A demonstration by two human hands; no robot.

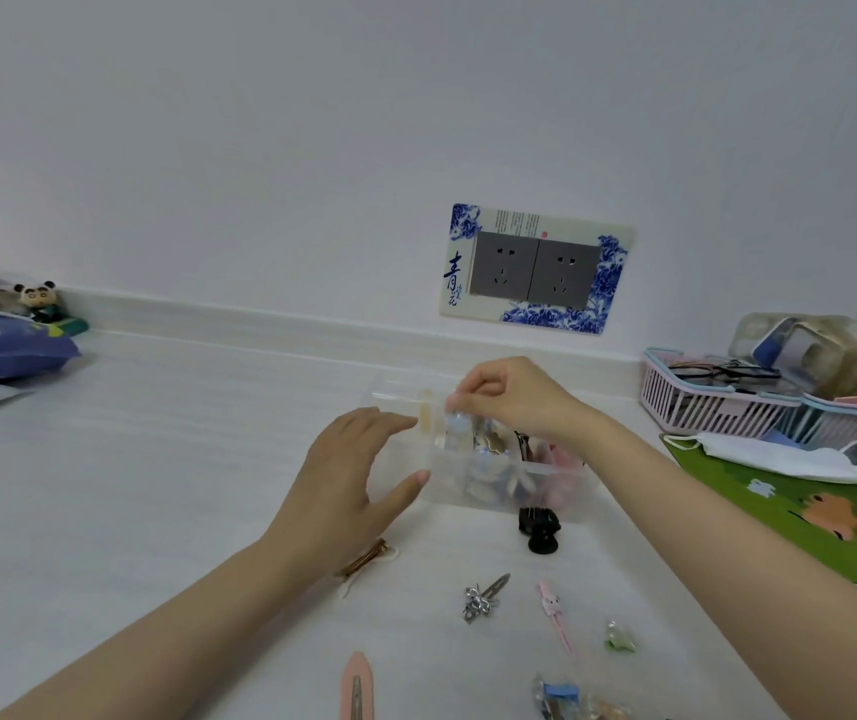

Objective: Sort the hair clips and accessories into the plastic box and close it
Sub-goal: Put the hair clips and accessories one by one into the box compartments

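A clear plastic box (561,472) stands open on the white table, with several clips inside. My right hand (512,394) hovers over its left part, fingers pinched on a pale blue clip (455,426). My left hand (351,480) rests against the box's left side, fingers spread around the wall. Loose on the table in front lie a black claw clip (539,528), a gold clip (364,558), a silver bow clip (483,597), a pink bunny clip (553,613), a small green clip (621,639), a pink snap clip (357,688) and a blue clip (556,696).
A pink basket (717,407) with glasses and bottles stands at the right, beside a white face mask (779,457) on a green mat (800,511). At the far left sit a purple packet (0,345) and a panda figure (39,298). A double wall socket (535,270) is behind the box.
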